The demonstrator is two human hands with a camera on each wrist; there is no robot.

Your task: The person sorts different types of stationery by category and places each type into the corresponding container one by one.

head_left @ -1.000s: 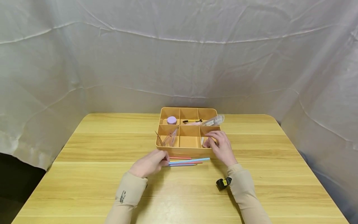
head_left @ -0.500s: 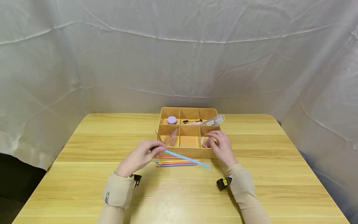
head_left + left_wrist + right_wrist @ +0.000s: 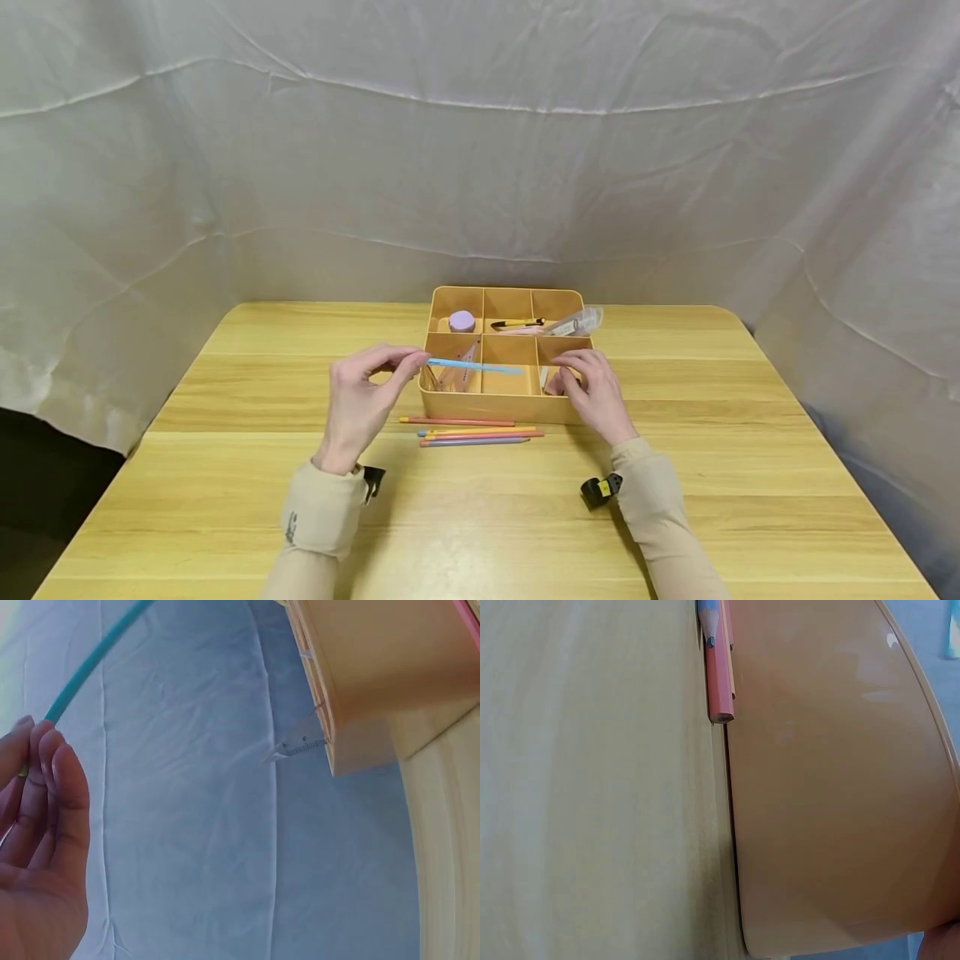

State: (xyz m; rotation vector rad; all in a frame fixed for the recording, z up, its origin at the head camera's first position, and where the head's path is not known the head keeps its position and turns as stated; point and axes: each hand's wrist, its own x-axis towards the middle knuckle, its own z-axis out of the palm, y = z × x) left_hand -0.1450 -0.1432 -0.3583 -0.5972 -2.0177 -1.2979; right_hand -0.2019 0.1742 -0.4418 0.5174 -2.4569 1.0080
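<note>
My left hand (image 3: 363, 400) pinches one end of a light blue pencil (image 3: 472, 365) between thumb and fingertips. The pencil points right above the front compartments of an orange-yellow organizer box (image 3: 510, 408). In the left wrist view the pencil (image 3: 97, 664) extends up and away from the fingers. My right hand (image 3: 596, 396) is at the box's right front compartment, fingers bent over it; a white piece (image 3: 543, 377) and a pinkish piece (image 3: 554, 385) lie by its fingertips. Whether it grips anything is hidden. Several coloured pencils (image 3: 480, 433) lie before the box.
The box's back row holds a round purple item (image 3: 461, 321), a yellow-and-black pen (image 3: 517, 322) and a clear packet (image 3: 576, 322) jutting over the rim. Clear rulers (image 3: 465, 371) stand in the left front compartment. A grey curtain (image 3: 480, 183) hangs behind the wooden table (image 3: 225, 467).
My left hand has lifted the blue pencil from beside the other pencils, up and away to over the box's front compartments. My right hand has stayed in place.
</note>
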